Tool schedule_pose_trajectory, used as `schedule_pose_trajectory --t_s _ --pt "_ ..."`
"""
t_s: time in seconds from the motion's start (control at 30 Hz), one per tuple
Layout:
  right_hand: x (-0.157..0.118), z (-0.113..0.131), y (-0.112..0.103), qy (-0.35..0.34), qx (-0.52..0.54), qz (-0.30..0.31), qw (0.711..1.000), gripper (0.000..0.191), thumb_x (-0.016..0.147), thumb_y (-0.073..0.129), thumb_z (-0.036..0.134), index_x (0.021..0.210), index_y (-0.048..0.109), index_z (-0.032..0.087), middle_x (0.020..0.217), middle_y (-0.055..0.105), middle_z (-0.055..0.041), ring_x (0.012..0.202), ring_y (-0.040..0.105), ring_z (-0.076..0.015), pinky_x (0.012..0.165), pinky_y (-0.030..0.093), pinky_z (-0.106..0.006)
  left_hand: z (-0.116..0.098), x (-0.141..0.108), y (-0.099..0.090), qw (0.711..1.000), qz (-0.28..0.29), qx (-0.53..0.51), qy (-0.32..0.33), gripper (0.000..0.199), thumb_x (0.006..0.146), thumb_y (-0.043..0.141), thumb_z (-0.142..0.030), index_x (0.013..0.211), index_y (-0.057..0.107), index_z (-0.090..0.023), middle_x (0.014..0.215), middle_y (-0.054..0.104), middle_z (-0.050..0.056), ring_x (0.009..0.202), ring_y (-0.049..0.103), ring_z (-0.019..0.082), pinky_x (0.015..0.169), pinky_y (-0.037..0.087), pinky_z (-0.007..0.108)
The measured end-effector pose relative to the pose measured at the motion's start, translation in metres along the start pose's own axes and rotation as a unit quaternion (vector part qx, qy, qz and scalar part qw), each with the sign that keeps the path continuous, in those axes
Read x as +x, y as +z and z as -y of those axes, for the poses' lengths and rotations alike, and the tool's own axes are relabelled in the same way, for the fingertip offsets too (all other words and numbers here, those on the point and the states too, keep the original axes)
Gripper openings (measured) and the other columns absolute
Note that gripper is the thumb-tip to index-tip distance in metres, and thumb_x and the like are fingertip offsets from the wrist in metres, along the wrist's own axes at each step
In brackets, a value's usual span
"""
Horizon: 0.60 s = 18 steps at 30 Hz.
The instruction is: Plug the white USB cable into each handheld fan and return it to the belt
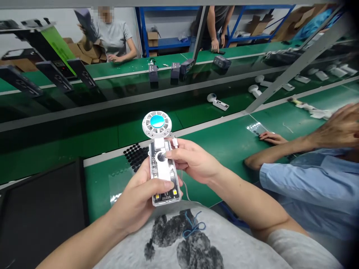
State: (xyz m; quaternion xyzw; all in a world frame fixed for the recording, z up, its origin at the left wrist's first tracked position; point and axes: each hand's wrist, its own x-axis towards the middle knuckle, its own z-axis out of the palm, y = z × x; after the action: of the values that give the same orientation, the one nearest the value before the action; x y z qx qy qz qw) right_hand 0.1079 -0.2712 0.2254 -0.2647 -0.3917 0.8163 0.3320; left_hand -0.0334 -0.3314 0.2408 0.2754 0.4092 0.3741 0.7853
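A small white handheld fan (164,173) with a clear casing lies in my left hand (143,190), its round head tilted up and away from me. My left thumb presses flat across the lower front of the handle, where part of the circuit board shows. My right hand (193,158) is closed at the upper right side of the handle, its thumb tip at the round dark button. From the right hand's curled fingers sticks a white cable plug (175,142), beside the handle. Its thin white cable (185,186) hangs below the hand.
A sheet of black round stickers (136,157) lies left of my hands, near a black tray (42,213). Beyond runs a dark green conveyor (126,130) carrying white fans (218,102) and boxes (153,73). A slanted metal post (294,63) and a co-worker's arm (294,147) are at right.
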Motion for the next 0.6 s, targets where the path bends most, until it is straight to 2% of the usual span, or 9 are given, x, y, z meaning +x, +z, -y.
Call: schedule_pose_trajectory --t_s 0.1,0.23,0.43,0.6 --pt "0.004 -0.002 -0.007 0.002 0.006 0.0 1.0 0.005 0.073 0.054 0.01 0.078 0.055 0.013 0.057 0.056 0.0055 0.043 0.048 -0.0022 0.039 0.04 -0.011 0.003 0.004 0.002 1.0 -0.02 0.021 0.003 0.049 0.07 0.06 -0.018 0.115 0.039 -0.018 0.083 0.061 0.006 0.073 0.059 0.018 0.065 0.045 0.03" --pt "0.005 -0.007 -0.014 -0.02 0.0 0.048 0.999 0.007 0.074 0.054 0.014 0.081 0.052 0.015 0.055 0.055 0.0062 0.035 0.047 -0.005 0.029 0.039 -0.014 0.009 0.008 0.005 0.997 -0.041 0.056 0.028 0.051 0.069 0.062 -0.018 0.115 0.039 -0.018 0.084 0.06 0.005 0.074 0.058 0.017 0.065 0.044 0.029" --pt "0.0 -0.008 -0.024 -0.064 -0.012 0.063 0.996 0.016 0.074 0.056 0.014 0.089 0.05 0.017 0.062 0.055 0.0062 0.038 0.05 -0.0053 0.03 0.043 -0.014 0.018 0.011 0.003 0.992 -0.018 0.119 0.047 0.054 0.074 0.062 -0.023 0.121 0.036 -0.022 0.089 0.059 0.005 0.079 0.057 0.018 0.067 0.045 0.03" --pt "-0.006 -0.006 -0.028 -0.073 -0.033 0.055 0.995 0.02 0.074 0.059 0.016 0.091 0.049 0.018 0.064 0.055 0.0067 0.04 0.051 -0.0051 0.032 0.043 -0.014 0.023 0.017 0.001 0.991 -0.01 0.126 0.054 0.059 0.074 0.063 -0.022 0.125 0.034 -0.025 0.091 0.059 0.005 0.08 0.058 0.019 0.066 0.046 0.03"
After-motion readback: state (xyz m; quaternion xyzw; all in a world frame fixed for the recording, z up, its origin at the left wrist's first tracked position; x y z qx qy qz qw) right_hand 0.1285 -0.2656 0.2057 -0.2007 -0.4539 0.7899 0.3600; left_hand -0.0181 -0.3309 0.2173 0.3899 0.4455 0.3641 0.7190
